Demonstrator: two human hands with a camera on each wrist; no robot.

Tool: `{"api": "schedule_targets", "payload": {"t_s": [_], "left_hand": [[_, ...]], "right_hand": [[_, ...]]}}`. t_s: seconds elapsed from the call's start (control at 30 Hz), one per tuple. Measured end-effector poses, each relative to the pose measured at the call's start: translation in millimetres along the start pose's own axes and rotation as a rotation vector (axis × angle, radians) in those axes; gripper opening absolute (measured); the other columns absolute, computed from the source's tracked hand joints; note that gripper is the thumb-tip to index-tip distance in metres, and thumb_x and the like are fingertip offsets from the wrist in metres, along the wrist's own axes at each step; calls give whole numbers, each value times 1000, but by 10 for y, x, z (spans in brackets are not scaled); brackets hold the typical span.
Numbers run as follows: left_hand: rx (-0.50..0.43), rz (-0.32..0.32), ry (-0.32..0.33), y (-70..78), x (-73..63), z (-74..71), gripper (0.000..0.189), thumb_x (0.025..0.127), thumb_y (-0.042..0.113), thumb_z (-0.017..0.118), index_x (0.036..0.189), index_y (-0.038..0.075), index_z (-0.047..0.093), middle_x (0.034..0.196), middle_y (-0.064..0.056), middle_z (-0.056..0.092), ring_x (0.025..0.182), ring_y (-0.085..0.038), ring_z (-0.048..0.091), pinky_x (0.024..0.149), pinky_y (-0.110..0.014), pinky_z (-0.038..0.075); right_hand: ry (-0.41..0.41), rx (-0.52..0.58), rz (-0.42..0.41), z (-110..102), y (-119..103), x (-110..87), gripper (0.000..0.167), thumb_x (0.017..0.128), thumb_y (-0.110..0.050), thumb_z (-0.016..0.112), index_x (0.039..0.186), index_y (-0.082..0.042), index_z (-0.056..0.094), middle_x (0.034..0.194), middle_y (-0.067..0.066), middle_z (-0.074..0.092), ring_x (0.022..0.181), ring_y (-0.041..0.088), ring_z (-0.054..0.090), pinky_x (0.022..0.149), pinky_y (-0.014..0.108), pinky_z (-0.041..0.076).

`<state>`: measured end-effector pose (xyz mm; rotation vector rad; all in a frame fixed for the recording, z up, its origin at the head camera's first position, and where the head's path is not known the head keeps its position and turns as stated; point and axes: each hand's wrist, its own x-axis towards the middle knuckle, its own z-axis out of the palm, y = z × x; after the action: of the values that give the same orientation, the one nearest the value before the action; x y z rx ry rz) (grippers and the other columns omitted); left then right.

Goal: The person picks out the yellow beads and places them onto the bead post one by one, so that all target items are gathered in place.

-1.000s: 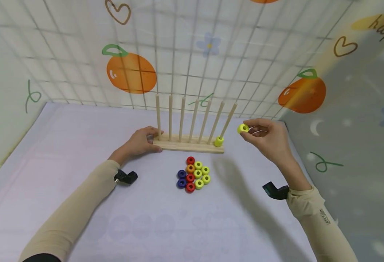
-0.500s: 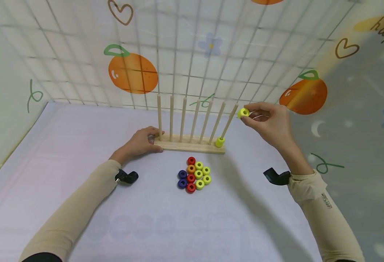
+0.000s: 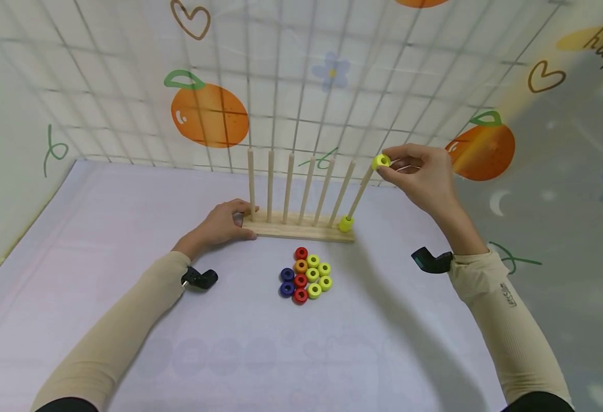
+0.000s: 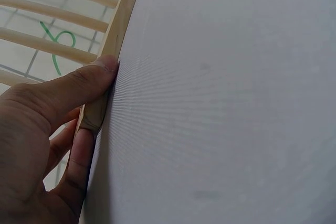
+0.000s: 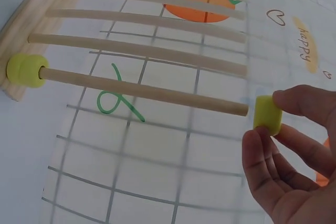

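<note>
A wooden peg rack (image 3: 301, 232) with several upright pegs stands on the table. My left hand (image 3: 219, 223) grips its left end, thumb along the front edge and fingers behind and at the end, as the left wrist view shows. Between the thumb and fingers of my right hand (image 3: 425, 174) is a yellow bead (image 3: 381, 161), held at the top of the rightmost peg (image 3: 361, 191). In the right wrist view this bead (image 5: 268, 115) sits just beyond the peg's tip, with a small gap. Two yellow beads (image 5: 26, 70) are stacked at that peg's foot.
In front of the rack lies a cluster of loose beads: several yellow ones (image 3: 312, 275), three red ones (image 3: 300, 281), two blue ones (image 3: 287, 289) and an orange one (image 3: 300, 266). A patterned curtain (image 3: 126, 103) rises close behind the rack.
My right hand has raised the yellow bead from beside the rightmost peg up to its top. The left hand keeps its grip on the rack, and the loose beads are unmoved.
</note>
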<state>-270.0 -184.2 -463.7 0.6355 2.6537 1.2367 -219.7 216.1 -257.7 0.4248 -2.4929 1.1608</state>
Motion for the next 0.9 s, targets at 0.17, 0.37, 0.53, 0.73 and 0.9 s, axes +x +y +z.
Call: {"api": "schedule_targets", "payload": {"t_s": [0.17,0.37,0.53,0.73,0.9], "left_hand": [[-19,-3,-8,-2,5,8,72,75,31,90,139,15,61,135,-2,56,129,-25,45,95,-43,44],[-17,-3,5,6,1,3,72,74,30,90,138,15,61,137,-2,56,128,-25,46,95,-43,43],[-24,0,7,23,5,-9,71,74,29,91,137,14,62,137,-2,57,128,-25,46,97,-45,41],[-16,-1,3,47,-12,-20,72,74,31,91,137,12,62,138,-4,56,129,-27,45,97,-46,41],[-21,-6,6,37,-24,-10,72,74,30,91,138,13,61,138,-4,55,122,-26,49,93,-44,44]], "right_hand": [[-27,-34,11,51,28,32,27,83,-12,83,108,-3,77,98,11,73,78,12,65,72,17,53],[-51,-38,8,88,51,76,28,84,-12,81,110,-3,76,98,11,73,79,14,64,73,17,53],[-58,-16,20,75,47,78,27,84,-10,81,109,-1,76,97,12,73,79,14,64,72,17,53],[-70,-20,19,69,48,86,27,84,-10,81,109,-1,76,97,11,73,80,15,64,73,18,53],[-89,-44,33,77,57,88,28,84,-13,81,110,-4,76,100,9,72,81,14,65,68,18,53]]}}
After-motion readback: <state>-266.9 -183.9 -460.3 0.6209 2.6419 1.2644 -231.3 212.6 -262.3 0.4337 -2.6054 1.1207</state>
